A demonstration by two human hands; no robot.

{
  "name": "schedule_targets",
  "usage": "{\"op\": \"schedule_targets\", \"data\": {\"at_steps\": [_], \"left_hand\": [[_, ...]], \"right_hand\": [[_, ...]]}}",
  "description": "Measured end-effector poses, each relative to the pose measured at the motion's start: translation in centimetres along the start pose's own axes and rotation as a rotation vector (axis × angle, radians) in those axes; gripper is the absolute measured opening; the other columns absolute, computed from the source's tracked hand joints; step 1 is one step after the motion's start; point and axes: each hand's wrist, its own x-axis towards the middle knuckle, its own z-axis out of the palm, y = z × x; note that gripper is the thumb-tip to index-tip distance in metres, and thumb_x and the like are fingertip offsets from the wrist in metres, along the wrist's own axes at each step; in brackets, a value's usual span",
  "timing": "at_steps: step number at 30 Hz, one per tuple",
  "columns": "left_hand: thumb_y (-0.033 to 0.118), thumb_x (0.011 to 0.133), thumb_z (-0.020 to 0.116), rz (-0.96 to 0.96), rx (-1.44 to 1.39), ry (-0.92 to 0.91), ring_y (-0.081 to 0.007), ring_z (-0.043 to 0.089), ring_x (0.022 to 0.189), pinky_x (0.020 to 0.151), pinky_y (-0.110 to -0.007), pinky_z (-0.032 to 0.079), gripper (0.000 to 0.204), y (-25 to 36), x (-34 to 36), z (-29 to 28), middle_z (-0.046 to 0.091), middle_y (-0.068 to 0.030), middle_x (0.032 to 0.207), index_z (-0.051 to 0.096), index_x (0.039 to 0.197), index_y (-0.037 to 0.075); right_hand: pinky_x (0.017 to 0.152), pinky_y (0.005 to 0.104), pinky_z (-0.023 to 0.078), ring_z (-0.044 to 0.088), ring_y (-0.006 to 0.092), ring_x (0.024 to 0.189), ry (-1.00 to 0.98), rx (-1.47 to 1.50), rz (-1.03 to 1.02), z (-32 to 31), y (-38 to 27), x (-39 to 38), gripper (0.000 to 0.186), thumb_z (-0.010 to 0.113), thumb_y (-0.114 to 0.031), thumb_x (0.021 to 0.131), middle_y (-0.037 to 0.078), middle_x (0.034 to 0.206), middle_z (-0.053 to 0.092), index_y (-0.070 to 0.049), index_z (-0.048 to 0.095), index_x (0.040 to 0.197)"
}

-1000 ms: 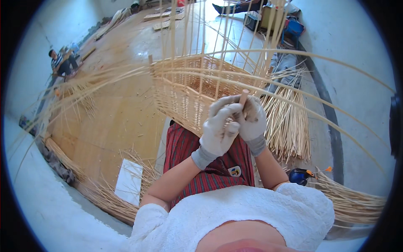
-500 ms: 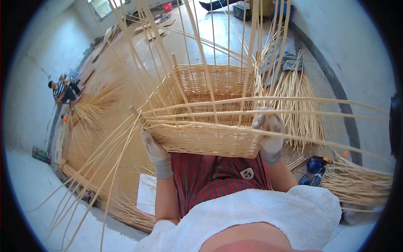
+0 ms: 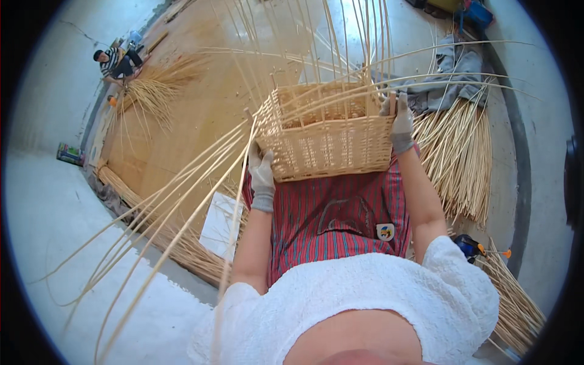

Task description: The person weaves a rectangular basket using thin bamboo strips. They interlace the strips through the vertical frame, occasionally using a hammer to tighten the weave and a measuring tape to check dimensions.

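I have both gloved hands on the half-woven rectangular wicker basket (image 3: 328,137), which rests on my lap over the red striped apron (image 3: 340,219), its open mouth turned away from me. My left hand (image 3: 263,176) is cupped against the near-left lower corner, fingers closed on the woven wall. My right hand (image 3: 401,121) grips the top right corner at the rim, fingers wrapped over the edge.

To handle this well, I judge that I should keep the two grips on diagonal corners as they are, so the basket turns or tilts without twisting the weave. The long loose pale cane stakes (image 3: 182,201) spray out to the left and up past the far rim, so any turn should be slow, letting them sweep free and not snag on my arm or kink at the rim. I would press with the palms, not pinch single strands.

The basket is pale straw-coloured, with a tight, even weave on the near wall and a thicker braided band near the top. Its upright stakes are unfinished and stand well above the rim.

A bundle of straight cane rods (image 3: 462,158) lies on the floor to my right, a grey cloth (image 3: 450,67) beyond it. Another person (image 3: 115,61) sits far left beside more cane.
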Motion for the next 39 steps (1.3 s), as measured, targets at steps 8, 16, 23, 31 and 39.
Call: {"op": "schedule_targets", "data": {"at_steps": [8, 16, 23, 31, 39], "left_hand": [[-0.004, 0.091, 0.062, 0.094, -0.007, -0.038, -0.0242, 0.049, 0.133, 0.114, -0.035, 0.037, 0.063, -3.1, -0.1, -2.1, 0.048, -0.0176, 0.146, 0.036, 0.149, -0.003], [0.012, 0.094, 0.066, 0.065, 0.593, 0.057, -0.0228, 0.064, 0.111, 0.089, -0.035, 0.051, 0.039, 2.1, -1.3, -1.2, 0.062, -0.0130, 0.125, 0.058, 0.132, 0.006], [0.030, 0.099, 0.055, 0.291, 1.475, -0.332, -0.0350, 0.070, 0.096, 0.079, -0.043, 0.056, 0.041, 7.9, 1.2, 3.2, 0.060, -0.0124, 0.134, 0.055, 0.140, 0.026], [0.017, 0.099, 0.044, 0.220, 1.736, -0.568, -0.0327, 0.072, 0.095, 0.079, -0.043, 0.057, 0.058, 7.8, 3.6, 4.4, 0.063, -0.0184, 0.129, 0.036, 0.156, 0.024], [0.023, 0.095, 0.054, 0.451, 1.667, -0.484, -0.0343, 0.071, 0.091, 0.074, -0.047, 0.055, 0.020, 5.6, 5.5, 3.9, 0.072, -0.0137, 0.098, 0.071, 0.099, 0.013]], "right_hand": [[0.079, 0.0315, 0.055, 0.067, 0.0165, 0.080, -0.037, -0.233, -0.172, 0.4, 0.8, -1.1, 0.047, 0.053, -0.046, 0.104, 0.007, 0.087, 0.071, -0.002, 0.070, 0.101], [0.102, 0.0381, 0.048, 0.059, 0.0259, 0.121, -0.108, -1.084, -0.794, 6.4, -3.4, -11.0, 0.042, 0.071, -0.018, 0.091, 0.013, 0.131, 0.061, -0.010, 0.059, 0.131], [0.097, 0.0423, 0.051, 0.065, 0.0344, 0.112, -0.548, -1.413, -0.420, 13.0, -1.0, -10.6, 0.046, 0.062, -0.038, 0.095, 0.016, 0.136, 0.059, -0.012, 0.060, 0.133], [0.098, 0.0438, 0.051, 0.066, 0.0340, 0.115, -0.783, -1.851, 0.131, 20.4, 0.4, -6.2, 0.070, 0.051, -0.066, 0.093, 0.020, 0.117, 0.071, -0.005, 0.071, 0.120], [0.097, 0.0453, 0.052, 0.065, 0.0295, 0.119, -0.638, -1.913, 0.182, 20.6, 1.0, -6.6, 0.075, 0.059, -0.071, 0.084, 0.016, 0.127, 0.068, -0.006, 0.071, 0.122]]}}
